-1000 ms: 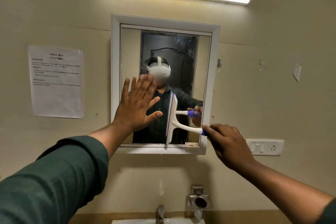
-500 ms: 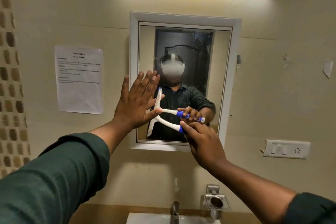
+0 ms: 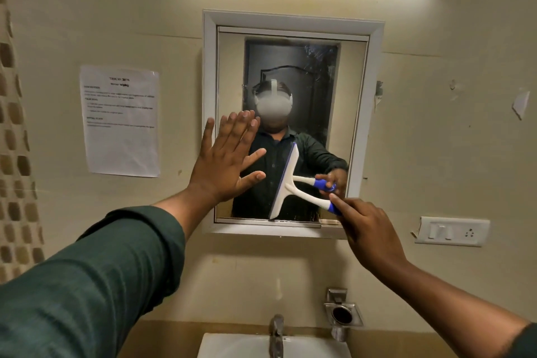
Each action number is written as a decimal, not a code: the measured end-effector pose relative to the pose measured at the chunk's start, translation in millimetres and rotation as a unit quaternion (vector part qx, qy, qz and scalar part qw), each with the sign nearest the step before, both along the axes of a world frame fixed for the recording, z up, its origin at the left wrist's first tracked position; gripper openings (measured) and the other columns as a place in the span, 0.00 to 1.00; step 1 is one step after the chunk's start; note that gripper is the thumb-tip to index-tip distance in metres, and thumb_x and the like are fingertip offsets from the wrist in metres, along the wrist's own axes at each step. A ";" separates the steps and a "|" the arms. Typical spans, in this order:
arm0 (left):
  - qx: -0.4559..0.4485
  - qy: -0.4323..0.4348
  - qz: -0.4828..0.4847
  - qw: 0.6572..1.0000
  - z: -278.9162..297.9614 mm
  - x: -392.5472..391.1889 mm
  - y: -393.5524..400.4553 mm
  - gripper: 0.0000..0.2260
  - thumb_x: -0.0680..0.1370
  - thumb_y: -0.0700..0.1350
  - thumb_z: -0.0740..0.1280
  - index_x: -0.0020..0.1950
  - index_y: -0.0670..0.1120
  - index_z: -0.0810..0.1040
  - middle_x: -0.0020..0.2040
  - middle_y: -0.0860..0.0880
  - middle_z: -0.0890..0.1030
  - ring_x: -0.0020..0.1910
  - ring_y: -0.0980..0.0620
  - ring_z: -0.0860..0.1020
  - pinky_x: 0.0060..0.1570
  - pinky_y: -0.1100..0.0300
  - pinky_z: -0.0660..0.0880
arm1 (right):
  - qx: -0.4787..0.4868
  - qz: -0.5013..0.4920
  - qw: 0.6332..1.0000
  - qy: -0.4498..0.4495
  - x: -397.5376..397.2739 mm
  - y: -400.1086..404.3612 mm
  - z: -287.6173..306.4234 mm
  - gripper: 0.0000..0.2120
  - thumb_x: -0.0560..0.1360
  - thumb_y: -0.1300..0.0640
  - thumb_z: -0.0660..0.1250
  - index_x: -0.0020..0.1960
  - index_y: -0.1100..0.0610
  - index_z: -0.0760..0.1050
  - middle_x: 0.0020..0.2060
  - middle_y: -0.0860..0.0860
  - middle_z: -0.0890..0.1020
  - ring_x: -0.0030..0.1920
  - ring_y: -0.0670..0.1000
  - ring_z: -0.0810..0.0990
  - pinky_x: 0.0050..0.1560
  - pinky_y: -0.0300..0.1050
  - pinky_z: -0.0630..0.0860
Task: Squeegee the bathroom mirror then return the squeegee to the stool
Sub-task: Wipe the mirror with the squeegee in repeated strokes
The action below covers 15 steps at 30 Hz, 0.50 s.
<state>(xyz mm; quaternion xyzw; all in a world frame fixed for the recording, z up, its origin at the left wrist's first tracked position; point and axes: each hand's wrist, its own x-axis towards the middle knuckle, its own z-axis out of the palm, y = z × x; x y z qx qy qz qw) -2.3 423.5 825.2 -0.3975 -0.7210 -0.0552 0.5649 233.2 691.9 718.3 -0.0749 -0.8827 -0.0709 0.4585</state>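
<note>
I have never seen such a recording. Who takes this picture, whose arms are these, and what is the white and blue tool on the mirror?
A person wears the camera on the head, so you see that person's own two arms from above. The left hand is flat and open, its fingers straight against the left edge of the mirror. The right hand grips the blue handle of a squeegee, whose long white blade lies against the glass, low and near the middle. The figure in the glass is the person's reflection. Below are a tap and a sink.

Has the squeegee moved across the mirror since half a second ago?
Yes. The squeegee has moved right, away from the left hand and toward the mirror frame's right side.
</note>
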 end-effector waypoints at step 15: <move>-0.009 0.004 -0.007 1.000 -2.7 14.3 32.9 0.45 0.82 0.74 0.39 0.89 0.44 0.50 0.89 0.43 0.44 0.88 0.43 0.38 0.81 0.39 0.28 | -0.052 -0.081 0.995 0.009 84.1 66.9 -27.9 0.29 0.79 0.60 0.72 0.78 0.49 0.71 0.57 0.50 0.82 0.45 0.54 0.77 0.41 0.53 0.77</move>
